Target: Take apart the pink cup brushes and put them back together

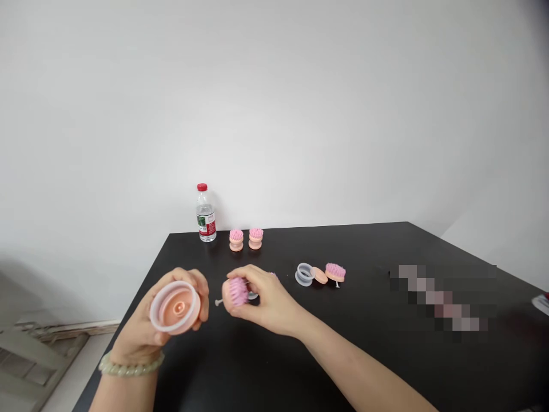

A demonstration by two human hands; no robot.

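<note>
My left hand point(146, 312), with a beaded bracelet at the wrist, is closed around a round peach cup with a translucent rim point(175, 308). Its open side faces me, and a small hole shows in the middle of its floor. Just to the right, my right hand point(261, 297) grips a brush head with pink bristles point(238, 292). A short pale stem sticks out of the brush head's peach base toward the cup, and the two parts are apart. Behind the right hand, partly hidden, lie a translucent ring and a bit of pink bristle.
On the black table point(343, 349), right of my hands, lie a translucent ring point(305, 275), a peach disc point(319, 275) and another brush head point(335, 272). Two whole brushes point(236, 240) and a water bottle point(206, 214) stand at the back by the wall. A blurred-out patch covers the right side.
</note>
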